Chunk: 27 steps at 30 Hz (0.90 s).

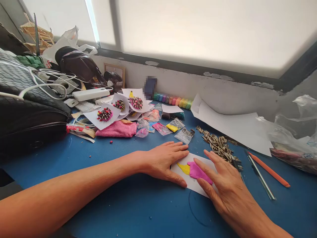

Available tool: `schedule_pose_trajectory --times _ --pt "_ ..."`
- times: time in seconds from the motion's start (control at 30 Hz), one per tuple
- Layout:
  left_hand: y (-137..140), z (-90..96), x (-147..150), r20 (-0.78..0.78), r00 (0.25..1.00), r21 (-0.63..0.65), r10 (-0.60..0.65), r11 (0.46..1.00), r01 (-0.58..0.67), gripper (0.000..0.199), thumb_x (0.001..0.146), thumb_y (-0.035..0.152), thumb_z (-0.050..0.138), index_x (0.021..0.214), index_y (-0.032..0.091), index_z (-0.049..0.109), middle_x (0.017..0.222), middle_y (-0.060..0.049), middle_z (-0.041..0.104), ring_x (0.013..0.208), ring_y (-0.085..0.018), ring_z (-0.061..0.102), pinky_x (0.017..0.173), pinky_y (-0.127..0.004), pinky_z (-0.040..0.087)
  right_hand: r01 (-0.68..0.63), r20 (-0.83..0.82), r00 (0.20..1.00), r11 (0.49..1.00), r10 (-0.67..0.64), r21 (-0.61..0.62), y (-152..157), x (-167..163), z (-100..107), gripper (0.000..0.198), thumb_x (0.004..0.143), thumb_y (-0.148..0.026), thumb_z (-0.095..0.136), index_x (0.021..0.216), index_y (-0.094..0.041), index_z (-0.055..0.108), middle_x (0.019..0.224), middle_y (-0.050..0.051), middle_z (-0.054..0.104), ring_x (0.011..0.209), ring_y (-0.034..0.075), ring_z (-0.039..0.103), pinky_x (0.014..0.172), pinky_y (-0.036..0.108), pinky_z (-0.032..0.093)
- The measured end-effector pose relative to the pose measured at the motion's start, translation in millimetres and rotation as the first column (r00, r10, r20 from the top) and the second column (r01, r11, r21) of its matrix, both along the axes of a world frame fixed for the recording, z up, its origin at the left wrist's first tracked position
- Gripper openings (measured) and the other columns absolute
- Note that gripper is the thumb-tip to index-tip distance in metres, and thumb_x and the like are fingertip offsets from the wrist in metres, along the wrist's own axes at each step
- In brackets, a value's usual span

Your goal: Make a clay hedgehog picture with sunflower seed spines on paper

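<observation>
A small white paper card (196,187) lies on the blue table with flattened clay on it. The clay is a yellow pointed piece (183,168) joined to a larger pink patch (196,172). My left hand (164,160) rests on the card's left edge, fingers stretched out and thumb spread. My right hand (223,178) is over the card's right side, its fingers apart and the fingertips at the pink clay; part of the card is hidden beneath it. Just behind my right hand is a pile of striped sunflower seeds (220,145).
An orange pencil-like stick (268,169) and a silver pen-like tool (261,178) lie at right. Behind are small clay bags (175,125), a pink cloth (116,129) and finished seed-and-clay cards (104,115). A black bag (29,112) stands left, white paper sheets (232,124) back right.
</observation>
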<state>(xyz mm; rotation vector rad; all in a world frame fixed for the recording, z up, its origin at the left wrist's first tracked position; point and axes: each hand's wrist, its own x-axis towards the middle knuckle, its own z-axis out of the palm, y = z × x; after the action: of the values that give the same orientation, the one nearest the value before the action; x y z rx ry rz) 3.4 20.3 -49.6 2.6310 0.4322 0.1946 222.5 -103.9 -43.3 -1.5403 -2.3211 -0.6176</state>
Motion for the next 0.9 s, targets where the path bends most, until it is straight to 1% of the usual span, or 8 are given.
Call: schedule_pose_trajectory --times 0.1,0.2,0.33,0.43,0.57,0.8,0.9 --pt "0 -0.4 1 -0.011 1.0 0.011 0.007 1.0 -0.007 0.093 0.085 0.071 0.063 0.153 0.011 0.037 0.164 -0.019 0.025 0.154 -0.032 0.019 0.125 -0.046 0.014 -0.038 -0.003 0.999 0.999 0.038 0.01 3 -2 3 0.042 0.102 -0.045 0.041 0.118 -0.024 0.074 0.133 0.016 0.065 0.122 0.033 0.063 0.089 0.052 0.058" --pt "-1 0.3 1 -0.01 1.0 0.021 0.02 1.0 -0.02 0.092 0.084 0.07 0.065 0.152 0.013 0.038 0.163 -0.017 0.027 0.153 -0.031 0.021 0.125 -0.046 0.015 -0.082 -0.005 0.997 0.996 0.082 0.039 3 -4 2 0.04 0.102 -0.042 0.042 0.11 -0.022 0.076 0.134 0.016 0.064 0.123 0.031 0.061 0.091 0.049 0.057" --pt "-1 1.3 1 -0.012 1.0 0.019 0.014 1.0 -0.014 0.093 0.086 0.067 0.066 0.153 0.011 0.036 0.163 -0.018 0.027 0.154 -0.031 0.02 0.125 -0.046 0.013 -0.122 -0.012 0.992 0.992 0.122 0.04 1 -2 -6 0.036 0.1 -0.038 0.045 0.113 -0.022 0.075 0.136 0.014 0.063 0.127 0.029 0.058 0.095 0.046 0.054" --pt "-1 0.9 0 -0.015 1.0 0.008 0.008 1.0 -0.008 0.092 0.087 0.067 0.064 0.154 0.011 0.035 0.163 -0.019 0.025 0.154 -0.032 0.019 0.125 -0.049 0.015 -0.105 -0.027 0.994 0.994 0.106 0.028 0 0 -10 0.036 0.1 -0.038 0.045 0.115 -0.023 0.075 0.137 0.014 0.062 0.127 0.029 0.057 0.096 0.047 0.054" --pt "-1 0.2 0 -0.001 1.0 0.007 -0.001 1.0 0.001 0.09 0.088 0.068 0.062 0.153 0.011 0.037 0.163 -0.02 0.025 0.153 -0.035 0.021 0.124 -0.051 0.017 -0.097 -0.009 0.995 0.995 0.097 0.025 0 0 -10 0.038 0.1 -0.039 0.045 0.115 -0.021 0.075 0.136 0.016 0.063 0.125 0.03 0.059 0.094 0.048 0.055" --pt "-1 1.9 0 -0.009 1.0 0.032 0.003 0.999 -0.002 0.089 0.087 0.065 0.066 0.151 0.009 0.039 0.162 -0.021 0.028 0.152 -0.034 0.023 0.123 -0.049 0.019 -0.046 0.025 0.999 0.999 0.046 0.013 6 -6 -3 0.046 0.103 -0.042 0.036 0.106 -0.025 0.079 0.132 0.016 0.066 0.12 0.03 0.064 0.089 0.048 0.059" --pt "-1 1.1 0 0.004 1.0 0.024 -0.001 1.0 0.001 0.089 0.088 0.067 0.063 0.151 0.01 0.039 0.162 -0.021 0.027 0.153 -0.034 0.022 0.124 -0.05 0.018 -0.019 0.008 1.0 1.0 0.019 0.008 6 -6 0 0.047 0.103 -0.044 0.035 0.113 -0.027 0.077 0.133 0.013 0.066 0.119 0.028 0.065 0.089 0.045 0.059"
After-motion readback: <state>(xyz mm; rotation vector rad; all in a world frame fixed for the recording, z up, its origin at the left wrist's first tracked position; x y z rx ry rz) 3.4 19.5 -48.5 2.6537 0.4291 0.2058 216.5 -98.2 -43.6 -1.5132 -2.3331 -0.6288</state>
